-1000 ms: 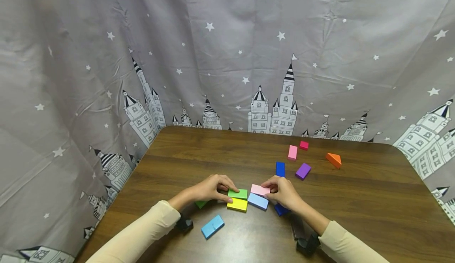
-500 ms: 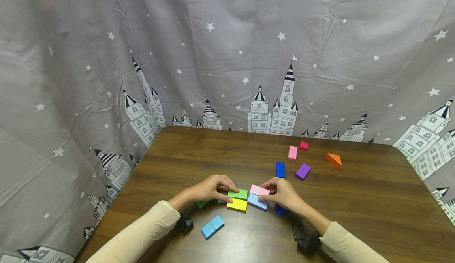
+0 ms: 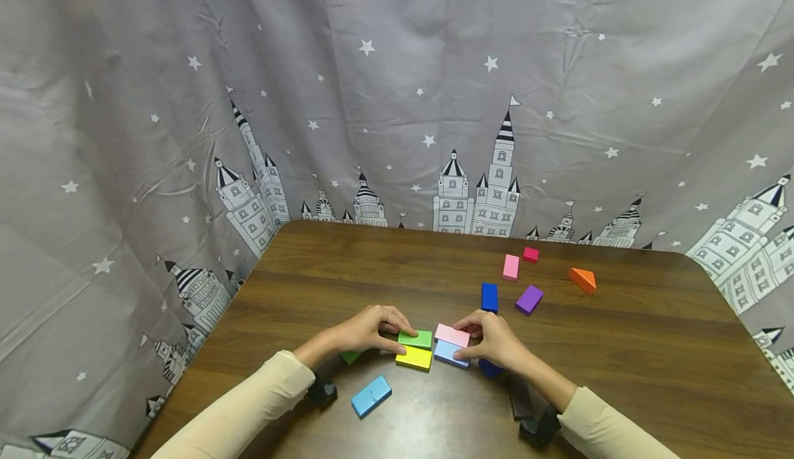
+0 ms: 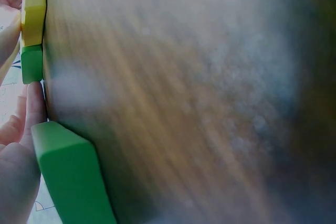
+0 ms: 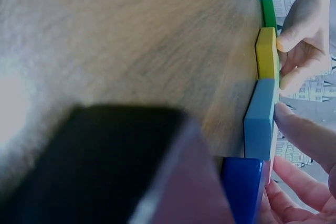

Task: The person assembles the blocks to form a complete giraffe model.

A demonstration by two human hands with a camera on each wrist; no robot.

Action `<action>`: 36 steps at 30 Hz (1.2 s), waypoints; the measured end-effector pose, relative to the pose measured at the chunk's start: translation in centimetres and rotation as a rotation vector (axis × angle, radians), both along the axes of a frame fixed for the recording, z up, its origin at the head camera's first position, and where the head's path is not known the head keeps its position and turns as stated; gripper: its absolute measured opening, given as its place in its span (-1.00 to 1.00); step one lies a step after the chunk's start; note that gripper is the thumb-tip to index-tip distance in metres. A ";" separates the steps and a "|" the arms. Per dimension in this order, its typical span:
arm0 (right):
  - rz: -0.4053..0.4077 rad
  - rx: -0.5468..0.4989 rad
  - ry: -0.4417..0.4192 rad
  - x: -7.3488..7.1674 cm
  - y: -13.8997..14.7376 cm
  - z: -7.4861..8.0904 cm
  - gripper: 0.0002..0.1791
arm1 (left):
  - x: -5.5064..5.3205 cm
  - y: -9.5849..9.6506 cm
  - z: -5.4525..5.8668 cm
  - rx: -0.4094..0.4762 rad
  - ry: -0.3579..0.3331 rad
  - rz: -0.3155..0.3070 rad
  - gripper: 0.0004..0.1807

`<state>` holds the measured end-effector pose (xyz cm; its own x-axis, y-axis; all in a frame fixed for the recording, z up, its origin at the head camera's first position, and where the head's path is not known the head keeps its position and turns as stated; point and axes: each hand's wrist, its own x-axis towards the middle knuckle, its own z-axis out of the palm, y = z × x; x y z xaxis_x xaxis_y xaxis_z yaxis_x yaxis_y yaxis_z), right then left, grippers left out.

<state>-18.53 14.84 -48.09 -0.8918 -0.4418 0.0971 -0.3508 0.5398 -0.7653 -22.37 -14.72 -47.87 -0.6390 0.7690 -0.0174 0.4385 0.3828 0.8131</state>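
A light green block [image 3: 414, 338] and a yellow block [image 3: 413, 358] lie flat, long sides together. My left hand [image 3: 370, 328] pinches this pair, thumb at the yellow one and fingers at the green. Just to their right, a pale pink block [image 3: 452, 335] lies along a light blue block [image 3: 451, 353]. My right hand [image 3: 494, 337] holds these two, its thumb [image 5: 302, 129] on the light blue block and the other fingers by the pink. A narrow gap separates the pairs in the head view. Another green block [image 4: 73, 177] sits close beneath the left hand.
A sky blue block [image 3: 371, 395] lies nearer the front. Dark blue blocks [image 3: 489, 297] stand behind and under the right hand. Farther back are purple [image 3: 529, 300], pink [image 3: 511, 267] and red [image 3: 530, 254] blocks and an orange triangle [image 3: 583, 280]. A curtain hangs behind the table.
The right thumb has come onto the light blue block. The pink and light blue blocks have shifted and turned slightly, straighter against each other. My left hand stays in place.
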 end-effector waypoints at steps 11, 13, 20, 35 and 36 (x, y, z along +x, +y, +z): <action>0.079 -0.012 0.004 -0.2 0.2 0.1 -0.65 | 0.1 0.1 0.2 -0.004 0.014 0.001 -0.65; 0.079 -0.011 0.016 -0.2 0.2 0.0 -0.72 | 0.1 0.0 0.2 -0.006 0.015 0.002 -0.66; 0.109 -0.024 0.024 -0.1 -0.1 0.2 -0.80 | 0.0 0.0 0.1 -0.005 0.023 -0.001 -0.66; 0.101 -0.018 -0.004 0.1 -0.3 0.5 -0.80 | 0.0 0.0 0.2 -0.009 0.019 -0.001 -0.66; 0.095 -0.018 -0.003 0.1 -0.4 0.4 -0.80 | 0.0 0.0 0.2 -0.010 0.018 -0.001 -0.66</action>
<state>-18.39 14.48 -47.64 -0.8461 -0.5229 0.1031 -0.3974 0.4900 -0.7759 -22.34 -14.71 -47.67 -0.6383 0.7697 -0.0132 0.4538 0.3901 0.8012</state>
